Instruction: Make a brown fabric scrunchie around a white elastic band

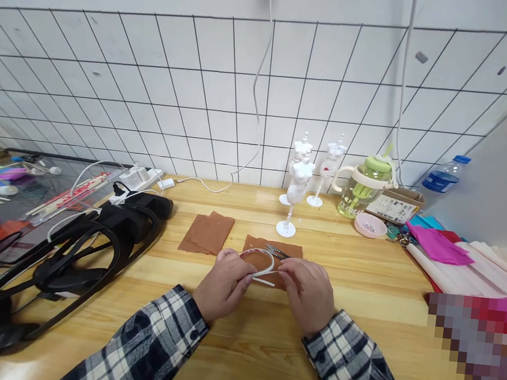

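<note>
My left hand [229, 284] is closed on what looks like a roll of narrow white tape [269, 263], a thin white ring tilted above the wood table. A short white strip end sticks out below it to the right. My right hand [309, 289] pinches a thin strip leading from the ring's right side. Under the ring lies a brown fabric piece [295, 250], with small dark-tipped snips [278, 252] resting on it. Left of my hands are more brown fabric pieces [208, 232], overlapping. My palms hide the lower left part of the ring.
White mannequin stands [299, 183] rise behind the fabric. At back right are a green-lidded jug [367, 187], a pink dish [370, 226] and a cardboard box [399, 205]. Black headgear [107, 247] lies left, near a power strip [139, 178]; coloured fabrics [442, 245] lie right.
</note>
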The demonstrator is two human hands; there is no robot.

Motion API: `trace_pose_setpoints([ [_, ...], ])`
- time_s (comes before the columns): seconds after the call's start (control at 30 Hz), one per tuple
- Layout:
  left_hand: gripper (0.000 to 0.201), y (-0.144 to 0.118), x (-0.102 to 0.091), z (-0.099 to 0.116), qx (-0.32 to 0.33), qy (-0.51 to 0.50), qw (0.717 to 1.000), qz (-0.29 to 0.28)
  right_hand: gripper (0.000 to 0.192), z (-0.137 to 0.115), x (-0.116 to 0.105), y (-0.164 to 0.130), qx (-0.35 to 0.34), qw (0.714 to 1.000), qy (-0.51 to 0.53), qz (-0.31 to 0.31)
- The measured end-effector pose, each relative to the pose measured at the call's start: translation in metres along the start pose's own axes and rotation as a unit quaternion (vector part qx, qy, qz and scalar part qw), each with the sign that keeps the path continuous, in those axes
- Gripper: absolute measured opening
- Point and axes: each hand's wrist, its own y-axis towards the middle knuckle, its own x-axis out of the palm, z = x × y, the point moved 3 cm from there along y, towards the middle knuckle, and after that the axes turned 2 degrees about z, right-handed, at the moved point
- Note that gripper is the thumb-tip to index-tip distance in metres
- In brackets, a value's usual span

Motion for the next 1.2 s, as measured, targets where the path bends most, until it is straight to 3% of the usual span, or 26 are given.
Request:
trace_pose_setpoints([
  [0.17,0.023,0.001,-0.001,-0.002,-0.015,0.032,0.999,0.011,0.016,0.001,0.0,-0.001,-0.007,1.0,0.001,0.006],
  [0.3,0.026,0.005,0.001,-0.008,-0.09,0.055,0.994,0.024,0.016,-0.005,-0.002,0.0,-0.033,0.999,-0.002,0.017],
  [0.53,0.03,0.009,0.008,-0.004,-0.178,-0.06,0.98,0.06,0.015,-0.014,-0.005,0.004,-0.056,0.998,-0.003,0.041],
  [0.6,0.031,0.008,0.002,-0.011,-0.207,-0.087,0.968,0.116,0.016,-0.006,-0.011,0.005,-0.047,0.998,0.006,0.052],
  [0.67,0.033,0.002,-0.016,-0.029,-0.255,-0.077,0.932,0.245,0.016,0.01,-0.022,0.008,0.0,0.997,0.023,0.075],
  [0.73,0.032,-0.007,-0.036,-0.053,-0.277,-0.004,0.885,0.374,0.017,0.032,-0.033,0.012,0.102,0.989,0.047,0.094],
  [0.77,0.032,-0.009,-0.043,-0.065,-0.265,0.035,0.885,0.382,0.019,0.043,-0.036,0.013,0.158,0.983,0.067,0.066],
  [0.8,0.033,-0.008,-0.046,-0.077,-0.25,0.076,0.904,0.337,0.022,0.052,-0.036,0.014,0.209,0.973,0.1,0.015],
  [0.87,0.031,-0.006,-0.042,-0.096,-0.227,0.165,0.94,0.192,0.029,0.063,-0.03,0.011,0.294,0.929,0.191,-0.121],
  [0.93,0.03,-0.004,-0.034,-0.103,-0.218,0.229,0.944,0.091,0.033,0.063,-0.021,0.005,0.344,0.869,0.26,-0.242],
  [0.97,0.032,-0.003,-0.03,-0.102,-0.217,0.248,0.941,0.075,0.033,0.062,-0.017,0.001,0.357,0.847,0.273,-0.285],
  [1.03,0.035,-0.001,-0.027,-0.087,-0.193,0.257,0.942,0.096,0.032,0.06,-0.012,-0.004,0.372,0.827,0.26,-0.332],
  [1.1,0.029,0.003,-0.023,-0.061,-0.107,0.231,0.961,0.103,0.031,0.06,-0.009,-0.007,0.378,0.827,0.23,-0.345],
  [1.2,0.025,0.006,-0.005,-0.018,0.092,0.138,0.986,-0.011,0.027,0.062,-0.007,-0.007,0.367,0.839,0.198,-0.35],
])
